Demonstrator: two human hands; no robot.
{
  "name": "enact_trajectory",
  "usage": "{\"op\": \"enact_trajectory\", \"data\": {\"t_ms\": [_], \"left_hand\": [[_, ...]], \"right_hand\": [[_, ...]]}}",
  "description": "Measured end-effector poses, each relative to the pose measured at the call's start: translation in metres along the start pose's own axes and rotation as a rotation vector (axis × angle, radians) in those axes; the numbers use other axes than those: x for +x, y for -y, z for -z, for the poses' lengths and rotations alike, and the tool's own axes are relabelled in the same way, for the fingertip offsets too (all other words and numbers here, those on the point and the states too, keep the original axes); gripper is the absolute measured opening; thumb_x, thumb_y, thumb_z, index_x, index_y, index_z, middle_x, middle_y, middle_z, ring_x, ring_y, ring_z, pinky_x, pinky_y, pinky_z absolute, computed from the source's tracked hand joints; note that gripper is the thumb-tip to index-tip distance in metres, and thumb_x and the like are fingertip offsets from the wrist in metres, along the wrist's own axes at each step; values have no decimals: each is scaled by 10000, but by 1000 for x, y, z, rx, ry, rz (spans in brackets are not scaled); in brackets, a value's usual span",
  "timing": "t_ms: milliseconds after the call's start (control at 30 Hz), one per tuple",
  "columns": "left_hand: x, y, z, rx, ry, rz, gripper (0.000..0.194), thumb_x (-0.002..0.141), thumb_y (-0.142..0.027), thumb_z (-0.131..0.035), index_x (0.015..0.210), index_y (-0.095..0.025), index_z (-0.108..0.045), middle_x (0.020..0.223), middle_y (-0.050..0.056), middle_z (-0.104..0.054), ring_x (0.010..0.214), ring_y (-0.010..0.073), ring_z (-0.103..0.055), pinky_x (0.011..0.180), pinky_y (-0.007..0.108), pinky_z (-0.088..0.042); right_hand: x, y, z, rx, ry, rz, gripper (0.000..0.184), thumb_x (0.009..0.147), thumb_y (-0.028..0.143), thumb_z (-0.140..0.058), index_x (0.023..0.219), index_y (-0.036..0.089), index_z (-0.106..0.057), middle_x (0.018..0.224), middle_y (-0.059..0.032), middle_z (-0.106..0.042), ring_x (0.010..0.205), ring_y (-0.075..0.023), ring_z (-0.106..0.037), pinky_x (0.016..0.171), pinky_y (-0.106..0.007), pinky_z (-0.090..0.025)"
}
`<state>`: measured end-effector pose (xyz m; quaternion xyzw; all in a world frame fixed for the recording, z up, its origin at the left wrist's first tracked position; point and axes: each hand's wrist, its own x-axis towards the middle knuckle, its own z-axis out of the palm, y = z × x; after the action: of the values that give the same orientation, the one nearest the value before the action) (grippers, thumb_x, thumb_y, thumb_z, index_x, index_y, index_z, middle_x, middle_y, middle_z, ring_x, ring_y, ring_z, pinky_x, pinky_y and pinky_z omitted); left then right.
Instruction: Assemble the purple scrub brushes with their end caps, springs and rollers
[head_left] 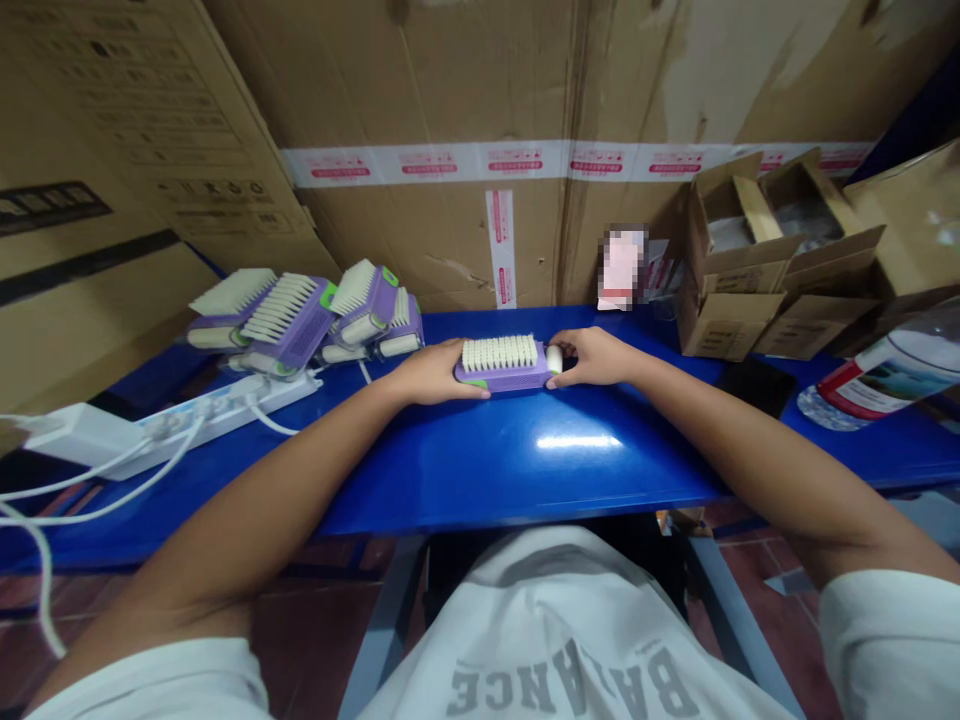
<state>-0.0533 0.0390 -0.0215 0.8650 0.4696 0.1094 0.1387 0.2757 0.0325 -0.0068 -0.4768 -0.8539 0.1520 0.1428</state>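
A purple brush [504, 378] with rows of cream bristles lies bristles up on the blue table, in front of my body. Its left end is gripped by my left hand [433, 374], the thumb along the near side. At the other end, a white roller sits between the fingers and thumb of my right hand [596, 356]. Green bits show at both ends of the brush. To the left, several similar purple brushes [296, 325] are heaped together, also with bristles upward and white rollers at their ends.
A white power strip [217, 420] with plugs and cables lies on the table [450, 470] at left. Open cardboard boxes [731, 320] stand at the back right, with a tilted large water bottle [877, 375] nearer me. Tall cardboard [427, 230] walls the back.
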Motion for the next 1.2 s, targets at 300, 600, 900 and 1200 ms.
{"op": "enact_trajectory", "data": {"t_ms": [300, 600, 900, 1200], "left_hand": [[1, 1, -1, -2, -2, -2, 923, 740, -716, -832, 1503, -243, -616, 1525, 152, -678, 1409, 402, -659, 1203, 500, -518], [1, 0, -1, -3, -3, 4, 932, 736, -710, -826, 1505, -230, -611, 1528, 164, -679, 1403, 410, -663, 1188, 505, -527], [1, 1, -2, -9, -9, -4, 928, 735, -710, -834, 1504, -240, -616, 1530, 154, -678, 1414, 400, -657, 1200, 490, -521], [1, 0, -1, -7, 0, 3, 945, 728, -719, -821, 1504, -221, -608, 1530, 171, -672, 1414, 409, -654, 1201, 504, -516]], "right_hand": [[1, 0, -3, 4, -27, -15, 627, 732, 439, -969, 1245, 144, -761, 1117, -121, -835, 985, -285, -784, 867, -368, -585], [1, 5, -4, 99, -40, -106, 591, 694, 358, -994, 1187, 134, -758, 1040, -93, -826, 936, -256, -776, 838, -347, -591], [1, 3, -5, 74, -60, -52, 572, 700, 378, -986, 1172, 139, -768, 1036, -97, -825, 920, -258, -768, 831, -354, -584], [-1, 5, -4, 72, -53, -46, 553, 707, 364, -976, 1163, 127, -772, 1010, -98, -823, 897, -260, -767, 819, -354, -582]]}}
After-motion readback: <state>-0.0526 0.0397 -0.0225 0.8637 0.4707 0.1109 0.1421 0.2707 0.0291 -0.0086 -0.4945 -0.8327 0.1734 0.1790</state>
